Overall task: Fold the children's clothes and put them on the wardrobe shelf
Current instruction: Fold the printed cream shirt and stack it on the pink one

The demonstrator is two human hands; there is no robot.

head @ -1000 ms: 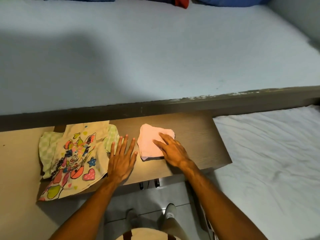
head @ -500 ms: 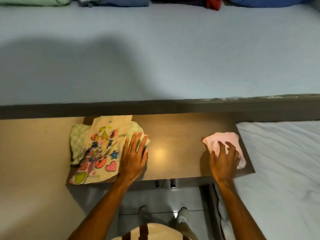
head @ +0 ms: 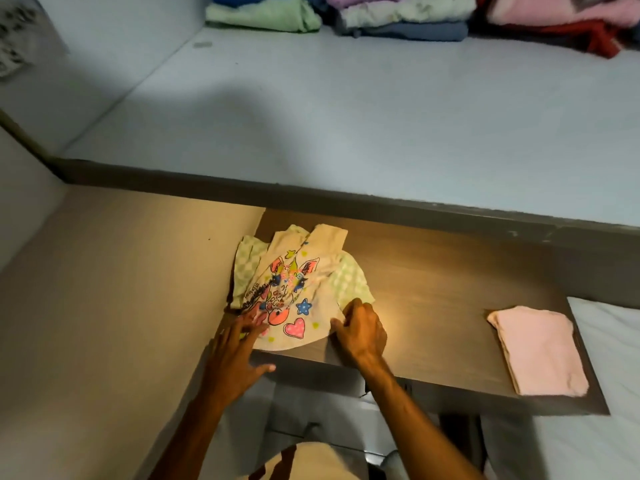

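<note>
A cream children's shirt printed with a cartoon figure, hearts and stars (head: 294, 292) lies spread on a brown wooden counter (head: 433, 289), its lower hem at the counter's near edge and its left side over the counter's left end. Black lettering runs along the print's left edge but is too small to read. The left hand (head: 235, 358) rests flat on the shirt's lower left corner, fingers straight and spread. The right hand (head: 362, 329) pinches the shirt's lower right hem with curled fingers. Well right of the shirt, a folded pale pink cloth (head: 538, 351) sits near the counter's right end, bare wood between them. Beyond the shirt, a pale blue mattress (head: 346, 116) carries folded clothes (head: 398, 15) along its far edge.
</note>
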